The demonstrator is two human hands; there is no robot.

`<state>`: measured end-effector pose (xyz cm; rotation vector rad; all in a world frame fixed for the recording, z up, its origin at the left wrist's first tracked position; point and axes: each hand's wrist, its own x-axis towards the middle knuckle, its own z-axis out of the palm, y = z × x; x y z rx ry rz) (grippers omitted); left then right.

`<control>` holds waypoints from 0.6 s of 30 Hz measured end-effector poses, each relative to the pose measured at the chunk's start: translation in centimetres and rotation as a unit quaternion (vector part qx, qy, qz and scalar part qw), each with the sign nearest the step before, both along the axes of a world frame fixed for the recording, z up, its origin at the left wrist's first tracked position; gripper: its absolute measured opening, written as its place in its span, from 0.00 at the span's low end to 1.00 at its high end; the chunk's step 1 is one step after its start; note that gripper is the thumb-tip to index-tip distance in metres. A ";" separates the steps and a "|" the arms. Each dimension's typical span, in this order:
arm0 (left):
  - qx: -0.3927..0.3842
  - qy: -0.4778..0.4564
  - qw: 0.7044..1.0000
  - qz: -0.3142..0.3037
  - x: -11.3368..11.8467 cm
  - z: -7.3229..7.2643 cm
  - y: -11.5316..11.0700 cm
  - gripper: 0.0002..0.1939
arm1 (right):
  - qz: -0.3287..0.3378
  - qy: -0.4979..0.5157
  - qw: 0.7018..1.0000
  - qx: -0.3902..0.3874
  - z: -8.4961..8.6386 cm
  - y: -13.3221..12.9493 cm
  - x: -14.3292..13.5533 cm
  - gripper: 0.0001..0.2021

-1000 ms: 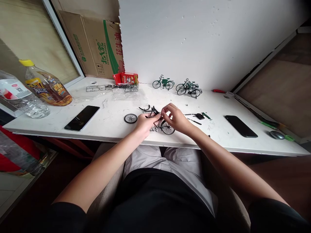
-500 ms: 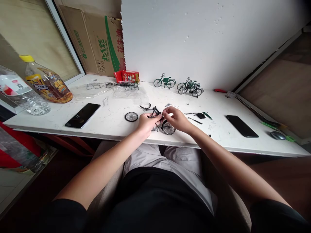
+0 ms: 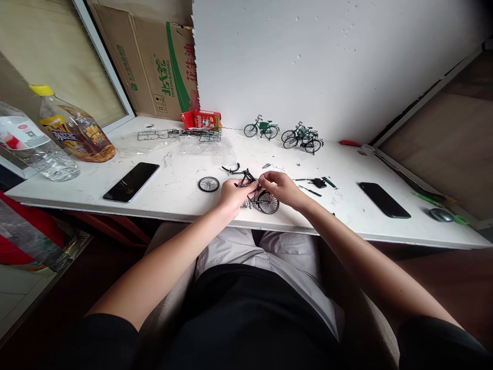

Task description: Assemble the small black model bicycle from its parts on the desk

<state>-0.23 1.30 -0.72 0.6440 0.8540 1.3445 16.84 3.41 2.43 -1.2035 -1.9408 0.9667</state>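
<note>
Near the front edge of the white table, my left hand (image 3: 232,198) is closed around the frame of a small black model bicycle (image 3: 268,202). A spoked rear wheel is fitted to it. My right hand (image 3: 280,186) is pinched at the top of the frame, thumb and finger together. What sits between those fingertips is too small to make out. A loose spoked wheel (image 3: 208,184) lies left of my left hand, and a curved black mudguard piece (image 3: 231,168) is just behind it. Right of my right hand lie a small black part (image 3: 319,182) and a thin dark tool (image 3: 310,191).
Finished model bicycles (image 3: 261,127) stand along the back wall. Black parts frames (image 3: 196,134) and clear plastic lie by a red packet (image 3: 208,120). Bottles (image 3: 77,131) stand at left. One phone (image 3: 131,182) lies left, another phone (image 3: 384,200) right, near a mouse (image 3: 441,215).
My right hand has shifted very slightly to the right at the top of the frame. The left hand keeps its hold, and the bicycle is nearly still.
</note>
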 end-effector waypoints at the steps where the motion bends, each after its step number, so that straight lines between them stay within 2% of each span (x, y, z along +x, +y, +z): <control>1: -0.001 -0.006 1.000 -0.001 0.0 0.0 0.0 0.15 | -0.003 0.001 1.000 0.002 0.0 0.0 0.0 0.16; 6: -0.001 0.006 1.000 0.000 0.0 0.0 0.0 0.13 | -0.007 0.017 1.000 -0.019 0.0 0.1 0.1 0.15; 11: -0.005 -0.013 1.000 -0.013 -0.1 0.4 -0.1 0.12 | -0.013 0.029 0.999 -0.039 0.1 0.3 0.2 0.20; 15: -0.009 -0.027 0.999 -0.024 -0.3 0.5 -0.1 0.12 | -0.056 0.027 0.998 -0.005 0.7 0.4 0.5 0.29; 18: -0.016 -0.017 1.000 -0.021 -0.4 0.3 0.0 0.13 | -0.085 0.027 0.995 0.040 1.7 0.7 2.0 0.32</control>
